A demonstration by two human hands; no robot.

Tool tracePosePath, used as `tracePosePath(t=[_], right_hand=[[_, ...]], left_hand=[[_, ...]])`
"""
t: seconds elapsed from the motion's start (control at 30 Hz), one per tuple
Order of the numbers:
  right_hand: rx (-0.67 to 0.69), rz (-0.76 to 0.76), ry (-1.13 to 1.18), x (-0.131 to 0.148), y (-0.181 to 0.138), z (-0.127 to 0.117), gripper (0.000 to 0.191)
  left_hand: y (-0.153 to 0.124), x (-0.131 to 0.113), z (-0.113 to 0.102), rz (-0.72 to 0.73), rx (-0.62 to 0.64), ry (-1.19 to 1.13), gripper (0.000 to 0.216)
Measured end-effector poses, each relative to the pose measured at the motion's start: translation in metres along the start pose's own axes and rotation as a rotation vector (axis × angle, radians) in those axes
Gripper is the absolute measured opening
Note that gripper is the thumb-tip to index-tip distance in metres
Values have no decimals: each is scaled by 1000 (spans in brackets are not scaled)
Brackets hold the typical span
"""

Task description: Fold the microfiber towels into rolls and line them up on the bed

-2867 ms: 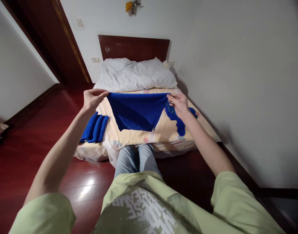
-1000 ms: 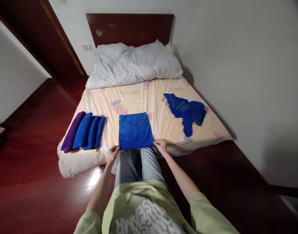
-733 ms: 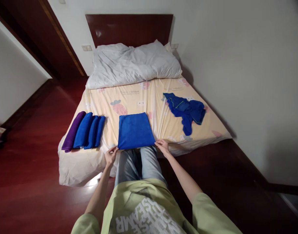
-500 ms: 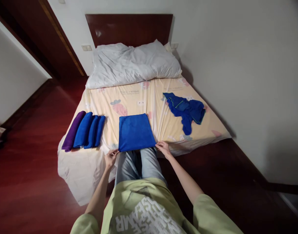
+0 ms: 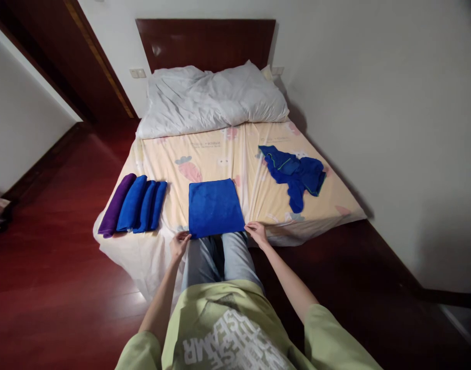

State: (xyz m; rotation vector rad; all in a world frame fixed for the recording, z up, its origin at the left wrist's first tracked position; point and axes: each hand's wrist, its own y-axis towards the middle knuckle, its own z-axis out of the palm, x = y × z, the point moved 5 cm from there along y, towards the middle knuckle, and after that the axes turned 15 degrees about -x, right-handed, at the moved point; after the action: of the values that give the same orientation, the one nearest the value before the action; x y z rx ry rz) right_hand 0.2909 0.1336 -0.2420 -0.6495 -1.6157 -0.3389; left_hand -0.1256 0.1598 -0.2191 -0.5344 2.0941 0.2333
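A blue towel [image 5: 215, 208] lies spread flat as a near square at the front edge of the bed, in front of my legs. My left hand [image 5: 180, 243] pinches its near left corner. At the near right corner, my right hand [image 5: 256, 233] has its fingers closed on the edge of the cloth. To the left lie rolled towels side by side: a purple rolled towel [image 5: 116, 205] outermost, then several blue ones, among them a blue rolled towel [image 5: 131, 204]. On the right, a crumpled blue cloth [image 5: 295, 174] with green edging rests in a loose heap.
The bed [image 5: 158, 159] has a yellow patterned sheet that hangs over its front. A bunched white quilt [image 5: 216, 100] lies across the far end, before a dark wooden headboard [image 5: 204, 43]. A wall [image 5: 393, 128] runs along the right side. Dark red floor [image 5: 58, 246] surrounds the bed.
Both hands still hold the towel's near corners. The left hand has shifted slightly right and up, the right slightly left; the near edge looks a little shorter. The hanging sheet has moved at the left.
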Motion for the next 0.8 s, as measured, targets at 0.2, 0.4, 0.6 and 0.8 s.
tracePosePath(t=[0.2,0.4,0.6,0.8], right_hand=[[16,-55,-51,2,-2,11,55],[44,-28,-34,5,-3,14,52],[46,8,11,2,-3,-1,44],[45,46,-31,-1,-5,-5,33]], left_hand=[[-3,-2,11,6,56,79,33],[-1,0,10,2,45,54,32],[1,14,-1,-51,38,-9,41],[-4,8,-7,9,89,112,39]])
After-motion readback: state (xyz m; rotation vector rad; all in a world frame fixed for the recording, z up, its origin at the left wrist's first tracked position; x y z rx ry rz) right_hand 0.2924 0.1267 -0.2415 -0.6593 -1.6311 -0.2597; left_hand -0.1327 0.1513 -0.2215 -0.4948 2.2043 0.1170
